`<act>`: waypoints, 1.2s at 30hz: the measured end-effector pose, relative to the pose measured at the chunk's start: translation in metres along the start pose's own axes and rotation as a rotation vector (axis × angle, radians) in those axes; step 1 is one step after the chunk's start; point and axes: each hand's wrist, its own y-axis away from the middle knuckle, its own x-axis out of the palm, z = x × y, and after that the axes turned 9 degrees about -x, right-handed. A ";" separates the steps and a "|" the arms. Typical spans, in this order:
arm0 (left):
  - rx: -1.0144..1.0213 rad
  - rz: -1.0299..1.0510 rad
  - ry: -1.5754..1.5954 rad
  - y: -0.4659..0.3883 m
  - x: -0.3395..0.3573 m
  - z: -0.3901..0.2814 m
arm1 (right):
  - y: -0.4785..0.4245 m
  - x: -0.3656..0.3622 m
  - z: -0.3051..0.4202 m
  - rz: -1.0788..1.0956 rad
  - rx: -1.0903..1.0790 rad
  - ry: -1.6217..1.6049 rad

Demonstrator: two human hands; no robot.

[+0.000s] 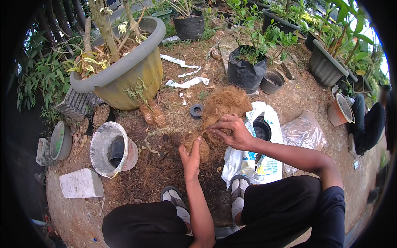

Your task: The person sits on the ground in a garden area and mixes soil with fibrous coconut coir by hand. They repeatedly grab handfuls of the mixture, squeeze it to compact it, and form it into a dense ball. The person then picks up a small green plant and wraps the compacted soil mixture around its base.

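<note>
My left hand (191, 159) holds a rounded bundle of brown coconut fibre (201, 149) low over the soil. My right hand (231, 130) is at the bundle's upper right, its thumb and fingers pinching a tuft of fibre. Just beyond both hands lies a loose heap of the same fibre (228, 100). A roll of dark tape (196, 111) rests on the ground left of the heap. Two wrapped bundles with a leafy stem (153, 114) stand farther left. A cut stem (152, 139) curves over the soil nearby.
A whitish bucket (131, 155) with a black pot inside tilts at left, above a white block (81, 183). A printed white sack (273, 124) bears a black pot (262, 128) at right, beside clear plastic (305, 130). A large planter (130, 73) stands upper left. Another person (369, 124) sits far right.
</note>
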 end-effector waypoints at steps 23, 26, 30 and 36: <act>-0.016 0.159 0.324 -0.004 -0.002 0.009 | 0.013 0.024 -0.003 -0.003 0.379 -0.460; 0.041 0.261 0.385 0.001 0.007 0.000 | 0.017 0.030 -0.007 -0.029 0.632 -0.714; -0.011 0.328 0.439 0.002 0.001 0.007 | 0.009 0.021 -0.003 -0.062 0.992 -1.008; -0.007 0.407 0.385 -0.003 -0.008 0.015 | 0.010 0.017 -0.016 0.115 1.135 -0.987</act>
